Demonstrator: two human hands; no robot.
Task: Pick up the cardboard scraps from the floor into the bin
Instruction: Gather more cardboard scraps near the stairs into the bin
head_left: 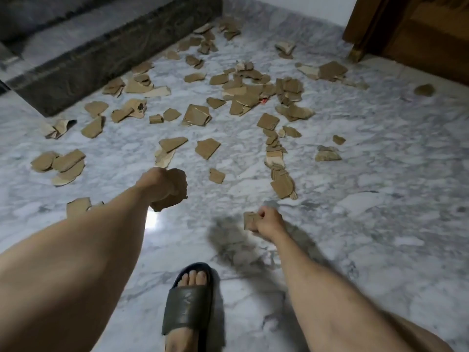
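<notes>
1. Head view: cardboard scraps (195, 115), brown, torn, irregular, some layered, lie scattered across the grey-white marble floor (380, 174).
2. Left hand (162, 185) is clenched around a bunch of scraps (168, 201).
3. Right hand (267, 222) pinches a small scrap (250, 219).
4. A foot in a dark slipper (186, 301) stands between the arms.

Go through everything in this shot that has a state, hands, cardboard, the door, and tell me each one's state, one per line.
Left hand: curled round a bunch of scraps.
Right hand: gripping a small scrap.
Cardboard scraps on floor: many, scattered loose, not yet picked up.
Marble floor: littered, glossy.
Slipper: on the foot, flat on the floor.
Wooden door: only partly in view, cannot tell.
Bin: not in view.
</notes>
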